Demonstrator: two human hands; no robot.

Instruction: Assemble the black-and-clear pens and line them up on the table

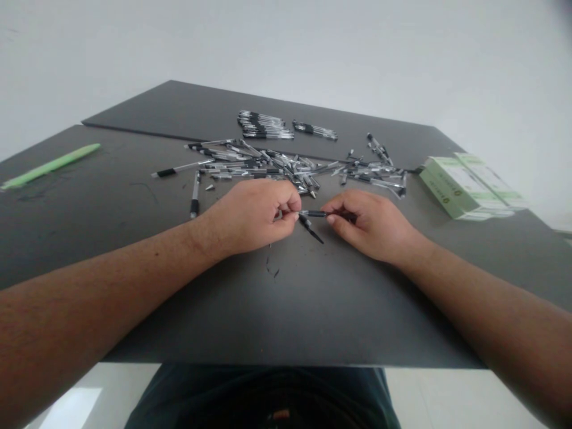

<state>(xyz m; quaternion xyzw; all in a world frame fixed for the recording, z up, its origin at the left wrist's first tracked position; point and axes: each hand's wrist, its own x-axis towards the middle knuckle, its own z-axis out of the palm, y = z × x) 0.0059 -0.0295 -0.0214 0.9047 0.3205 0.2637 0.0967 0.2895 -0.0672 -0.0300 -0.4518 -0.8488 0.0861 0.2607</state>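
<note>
From where I stand, the person's two bare hands meet over the dark grey table (295, 316), in front of a scatter of pens. Between them is a pen (315, 213) with a black grip, held roughly level. The left hand (263, 214) is curled, its thumb and forefinger pinched together on one end; the right hand (370, 220) pinches the other end between thumb and fingertips, its remaining fingers bent in. Just below the pen, a short dark-ended piece (311, 231) slants down beside the left fingertips; I can't tell whether it is gripped or lying on the table.

Off to the right lie green-and-white cartons (449, 193), side by side, a small emblem printed on the near green face. I can't see into them, so what they hold I can't tell.

Beyond the hands sprawls a loose heap of clear-barrelled pens (241, 164) with black grips, and a smaller jumble (375, 173) sits nearer the cartons. Behind the heap are a neat row of pens (266, 126) and a smaller group (315, 130). A small silvery cone (210, 187) rests near the left wrist, and a long light-green stick (51, 168) lies far left.
</note>
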